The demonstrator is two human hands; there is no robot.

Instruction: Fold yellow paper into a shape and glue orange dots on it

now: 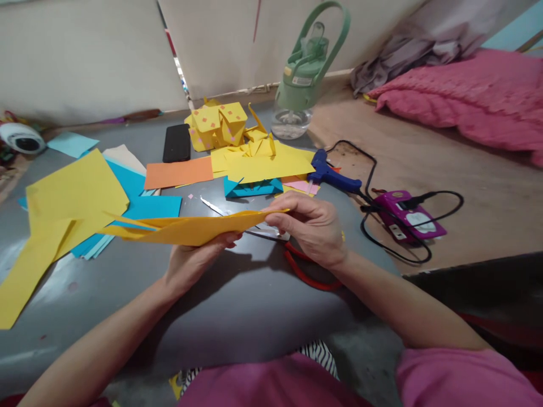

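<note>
A folded yellow paper (186, 230) is held up above the grey table, its layers fanned apart at the left end. My left hand (199, 257) grips it from below, with the fingers partly hidden behind the sheet. At the paper's right end, my right hand (311, 226) pinches the tip between thumb and fingers. Below my right hand lie scissors with red handles (311, 277), partly covered by it. A thin metal-tipped tool (211, 206) rests on the table just behind the paper. A folded blue paper piece (253, 188) sits farther back.
Yellow sheets (76, 198) and blue sheets (156, 207) lie at left. Farther back are a black phone (177, 143), an orange sheet (178, 172), a spotted yellow paper box (218, 125) and a green-lidded bottle (303, 85). A blue glue gun (335, 174) is wired to a purple power box (407, 217).
</note>
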